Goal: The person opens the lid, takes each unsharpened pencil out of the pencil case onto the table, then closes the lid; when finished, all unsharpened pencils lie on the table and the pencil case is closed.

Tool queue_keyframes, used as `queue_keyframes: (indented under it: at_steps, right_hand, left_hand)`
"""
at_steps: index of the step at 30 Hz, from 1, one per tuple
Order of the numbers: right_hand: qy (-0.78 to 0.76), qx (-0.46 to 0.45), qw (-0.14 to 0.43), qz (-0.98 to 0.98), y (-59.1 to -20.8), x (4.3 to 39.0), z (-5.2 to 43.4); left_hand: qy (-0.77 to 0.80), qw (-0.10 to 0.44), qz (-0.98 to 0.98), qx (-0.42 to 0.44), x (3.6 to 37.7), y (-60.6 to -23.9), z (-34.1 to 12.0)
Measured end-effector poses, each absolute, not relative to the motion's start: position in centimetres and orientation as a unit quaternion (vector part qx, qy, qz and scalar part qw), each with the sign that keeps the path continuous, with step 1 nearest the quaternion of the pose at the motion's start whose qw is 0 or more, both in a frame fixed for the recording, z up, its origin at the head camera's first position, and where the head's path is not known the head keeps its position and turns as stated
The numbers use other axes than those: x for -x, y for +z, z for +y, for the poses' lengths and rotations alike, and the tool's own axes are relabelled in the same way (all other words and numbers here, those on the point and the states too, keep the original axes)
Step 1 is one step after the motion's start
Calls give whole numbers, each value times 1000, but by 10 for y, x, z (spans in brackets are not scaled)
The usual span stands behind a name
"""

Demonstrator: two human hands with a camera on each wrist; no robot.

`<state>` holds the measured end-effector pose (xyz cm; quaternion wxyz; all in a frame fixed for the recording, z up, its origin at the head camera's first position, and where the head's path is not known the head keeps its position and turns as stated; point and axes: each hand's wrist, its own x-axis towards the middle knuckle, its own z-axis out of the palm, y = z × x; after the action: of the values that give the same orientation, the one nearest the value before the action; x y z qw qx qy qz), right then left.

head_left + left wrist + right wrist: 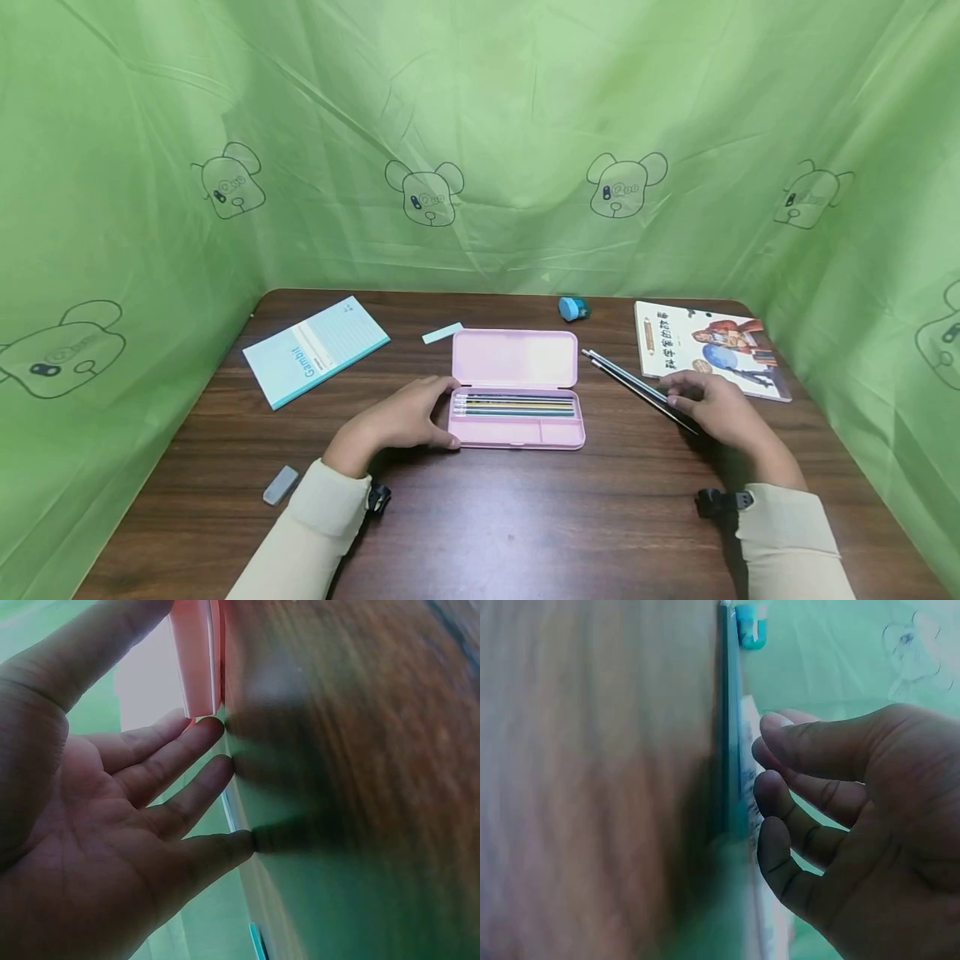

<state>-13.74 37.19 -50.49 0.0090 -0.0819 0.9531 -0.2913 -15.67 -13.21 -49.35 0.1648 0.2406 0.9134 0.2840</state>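
Note:
An open pink pencil case [496,431] lies in the middle of the table with several pencils [517,405] in its long compartment. My left hand [405,414] rests at the case's left end, thumb by the front corner and index finger near the hinge. In the left wrist view its fingers [180,761] are spread and nearly straight against the case's end [196,667]. To the right, two pencils [626,379], one dark and one bluish, lie slanted on the table. My right hand [716,408] hovers by their near ends, fingers loosely bent, with nothing visible between them.
A book [705,350] lies beyond the right hand. At the back stand a blue-green sharpener [573,308] and a light-blue strip [442,333]. A blue notebook [317,352] lies back left and a grey eraser [281,485] near the left sleeve. Green cloth [510,125] surrounds the table.

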Motion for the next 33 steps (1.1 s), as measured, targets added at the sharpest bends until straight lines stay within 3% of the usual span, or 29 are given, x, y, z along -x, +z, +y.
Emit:
queue_keyframes:
  at_steps: [6,15,33]
  right_hand:
    - [-314,128,2,941,-485,135,313]
    - [-261,239,49,934,-487,136,219]
    - [-246,250,60,935,-493,139,208]
  left_hand:
    - [285,169,913,-238,156,-491,-133]
    - [284,169,913,-241,155,-490,-133]
    - [287,167,910,-248,157,-492,-132]
